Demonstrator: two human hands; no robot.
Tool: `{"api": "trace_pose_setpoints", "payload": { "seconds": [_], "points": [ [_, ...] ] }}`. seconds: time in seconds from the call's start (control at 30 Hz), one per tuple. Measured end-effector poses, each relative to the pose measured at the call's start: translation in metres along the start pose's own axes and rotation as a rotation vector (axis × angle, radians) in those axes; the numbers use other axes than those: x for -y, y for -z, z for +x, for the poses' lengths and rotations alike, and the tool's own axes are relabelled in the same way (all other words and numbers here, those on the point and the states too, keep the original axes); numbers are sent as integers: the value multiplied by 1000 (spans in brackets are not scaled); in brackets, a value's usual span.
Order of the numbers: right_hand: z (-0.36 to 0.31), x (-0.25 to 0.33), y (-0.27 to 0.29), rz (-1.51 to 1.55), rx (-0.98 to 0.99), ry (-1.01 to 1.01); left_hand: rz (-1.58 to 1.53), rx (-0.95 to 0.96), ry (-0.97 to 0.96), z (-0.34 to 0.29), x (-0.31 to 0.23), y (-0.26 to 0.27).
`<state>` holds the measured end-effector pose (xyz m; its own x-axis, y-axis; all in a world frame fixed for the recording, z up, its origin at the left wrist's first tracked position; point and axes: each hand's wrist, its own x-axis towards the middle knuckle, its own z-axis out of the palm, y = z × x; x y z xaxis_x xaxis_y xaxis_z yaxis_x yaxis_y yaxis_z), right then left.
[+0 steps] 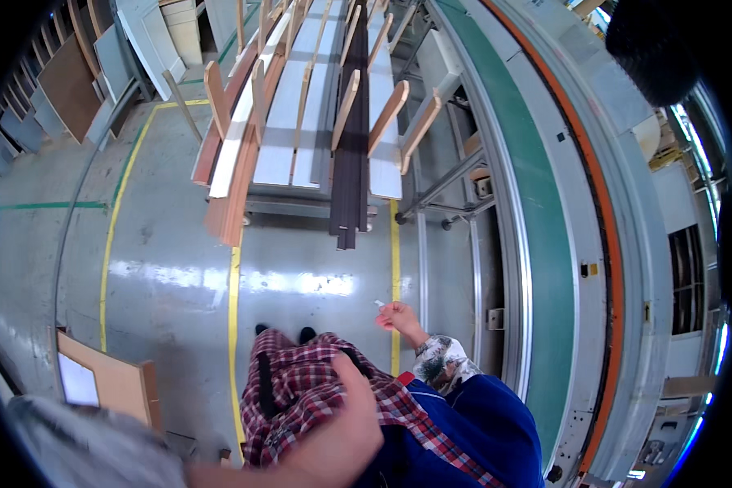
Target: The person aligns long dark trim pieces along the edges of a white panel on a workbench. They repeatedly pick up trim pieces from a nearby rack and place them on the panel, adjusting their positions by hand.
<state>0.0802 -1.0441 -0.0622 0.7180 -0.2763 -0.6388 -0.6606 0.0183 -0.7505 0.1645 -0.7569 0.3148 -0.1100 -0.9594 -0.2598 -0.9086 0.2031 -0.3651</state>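
Observation:
My right hand (400, 320) is out in front of my right side, its fingers pinched on a small white piece (379, 303), too small to name more exactly. My left hand (342, 427) crosses low in front of my body, blurred, with one digit stretched upward. Nothing shows in it, and its other fingers are hard to make out. Beneath it is a red and white checked cloth garment (301, 378) over blue clothing. Ahead stands a rack (281, 201) carrying long white, brown and dark strips between upright wooden posts.
A long machine bed with a green belt (541, 244) and an orange strip (606, 244) runs along my right. Yellow lines (234, 325) mark the grey floor. Panels (69, 89) lean at the far left, and a wooden board piece (110, 378) stands near left.

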Motion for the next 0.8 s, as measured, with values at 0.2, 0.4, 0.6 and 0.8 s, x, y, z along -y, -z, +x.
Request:
{"api": "trace_pose_setpoints", "payload": {
  "seconds": [0.2,0.4,0.6,0.8],
  "points": [
    [42,26,-27,-2,34,40,-1002,249,558,32,105,-190],
    [64,26,-9,-79,39,-149,-1236,209,907,178,180,-436],
    [87,67,53,243,-233,-479,-1241,-36,1382,317,211,-632],
    [69,36,97,284,-531,-598,-1164,111,1470,353,236,-696]
  ]
}}
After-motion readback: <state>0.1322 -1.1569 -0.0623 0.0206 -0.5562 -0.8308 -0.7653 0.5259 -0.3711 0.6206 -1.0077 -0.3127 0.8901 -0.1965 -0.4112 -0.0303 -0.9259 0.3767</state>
